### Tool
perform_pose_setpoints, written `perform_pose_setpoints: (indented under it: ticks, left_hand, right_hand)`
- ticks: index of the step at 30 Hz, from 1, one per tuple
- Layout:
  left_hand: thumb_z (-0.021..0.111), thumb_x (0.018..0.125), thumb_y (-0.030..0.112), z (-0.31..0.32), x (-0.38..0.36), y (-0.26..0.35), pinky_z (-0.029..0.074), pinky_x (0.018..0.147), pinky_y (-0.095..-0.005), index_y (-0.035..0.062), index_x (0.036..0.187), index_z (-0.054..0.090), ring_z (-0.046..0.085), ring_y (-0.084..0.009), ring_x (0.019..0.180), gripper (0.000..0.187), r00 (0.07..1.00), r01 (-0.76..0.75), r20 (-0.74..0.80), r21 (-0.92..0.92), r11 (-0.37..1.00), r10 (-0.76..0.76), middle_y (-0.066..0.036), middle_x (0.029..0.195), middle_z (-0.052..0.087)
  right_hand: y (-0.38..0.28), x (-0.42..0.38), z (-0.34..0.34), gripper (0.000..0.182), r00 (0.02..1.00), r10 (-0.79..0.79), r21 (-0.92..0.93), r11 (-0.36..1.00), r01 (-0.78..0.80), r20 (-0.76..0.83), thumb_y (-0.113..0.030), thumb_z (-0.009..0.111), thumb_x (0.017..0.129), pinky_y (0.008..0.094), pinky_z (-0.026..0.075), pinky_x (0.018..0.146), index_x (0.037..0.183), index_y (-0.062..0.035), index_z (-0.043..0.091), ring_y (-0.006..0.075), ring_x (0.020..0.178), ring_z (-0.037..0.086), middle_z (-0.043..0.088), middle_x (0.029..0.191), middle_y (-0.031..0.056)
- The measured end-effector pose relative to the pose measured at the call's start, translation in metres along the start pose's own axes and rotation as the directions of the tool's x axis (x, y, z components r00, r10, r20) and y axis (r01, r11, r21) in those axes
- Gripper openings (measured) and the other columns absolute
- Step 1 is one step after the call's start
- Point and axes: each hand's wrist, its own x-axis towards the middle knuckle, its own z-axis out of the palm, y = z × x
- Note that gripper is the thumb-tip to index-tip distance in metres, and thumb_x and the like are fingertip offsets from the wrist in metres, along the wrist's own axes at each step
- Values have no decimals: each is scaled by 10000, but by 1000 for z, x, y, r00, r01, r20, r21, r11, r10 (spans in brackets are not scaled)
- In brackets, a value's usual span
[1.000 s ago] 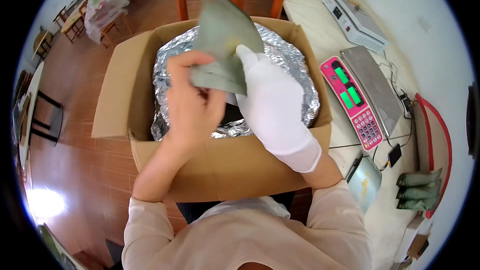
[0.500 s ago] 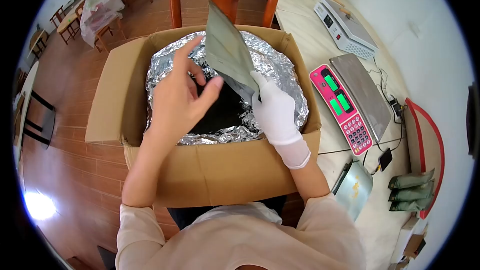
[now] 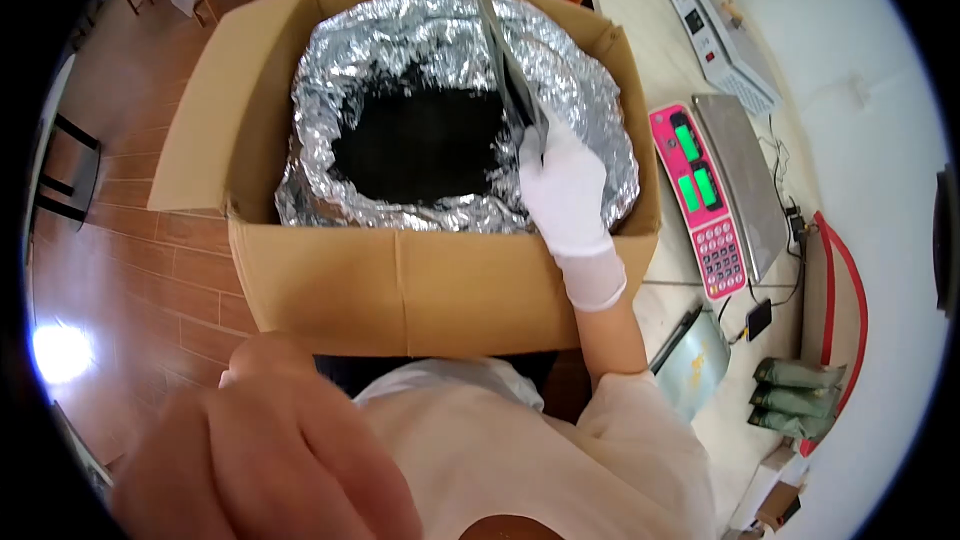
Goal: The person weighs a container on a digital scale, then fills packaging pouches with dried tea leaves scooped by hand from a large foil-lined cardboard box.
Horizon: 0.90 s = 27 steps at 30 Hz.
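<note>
My right hand (image 3: 565, 180), in a white glove, grips the lower edge of a grey-green pouch (image 3: 502, 50). The pouch stands nearly edge-on above the foil lining (image 3: 390, 25) of a cardboard box (image 3: 330, 285). Inside the foil lies a dark, loose-looking mass (image 3: 420, 145), too dark to make out closely. My bare left hand (image 3: 270, 440) is large and blurred, close to the camera at the lower left, away from the box. Its fingers are curled together and their tips are hidden, so anything in them cannot be seen.
Right of the box, a pink scale (image 3: 700, 205) with a metal plate and lit green displays stands on the table. Near it lie a light green pouch (image 3: 695, 370), a phone (image 3: 760, 320), cables and several small filled pouches (image 3: 795, 398). A white device (image 3: 725, 45) sits farther back.
My left hand has moved from above the box opening down and back, close to the camera. The pouch in my right hand has turned edge-on. The view has tilted down.
</note>
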Motion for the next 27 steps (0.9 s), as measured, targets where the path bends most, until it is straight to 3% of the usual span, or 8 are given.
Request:
perform_pose_setpoints:
  ticks: [4, 6, 20, 27]
  left_hand:
    - [693, 748, 196, 1, -6, -3, 473, 529, -269, 58, 850, 514, 562, -192, 671, 248, 999, 42, 18, 19, 999, -42, -78, 849, 541]
    - [695, 746, 191, 0, -11, -7, 469, 541, -270, 56, 865, 509, 557, -192, 682, 259, 998, 54, 20, 14, 998, -54, -79, 861, 537]
    - [706, 732, 157, 4, -18, -10, 440, 621, -280, 47, 970, 471, 522, -190, 764, 352, 998, 69, -3, 40, 997, -68, -84, 939, 508]
    - [711, 725, 140, 4, -20, -12, 426, 661, -285, 43, 1022, 451, 505, -189, 804, 406, 997, 82, -3, 50, 995, -82, -87, 978, 494]
  right_hand:
    - [3, -4, 3, 305, 1000, -1, -32, 999, 1, 9, -67, 567, 780, 368, 494, 600, 1082, -81, 608, 296, 679, 615, 636, 861, 120]
    - [4, -4, 5, 315, 994, -98, 16, 995, 99, -52, -71, 591, 758, 360, 495, 601, 1072, -83, 614, 293, 682, 615, 637, 863, 112]
    - [2, -5, 6, 297, 998, -62, 36, 998, 61, 28, -57, 590, 767, 347, 495, 591, 1061, -90, 623, 278, 656, 610, 638, 819, 102]
    - [3, -4, 6, 314, 993, -119, 33, 992, 118, 18, -62, 595, 758, 353, 483, 582, 1070, -96, 610, 284, 651, 593, 605, 788, 99]
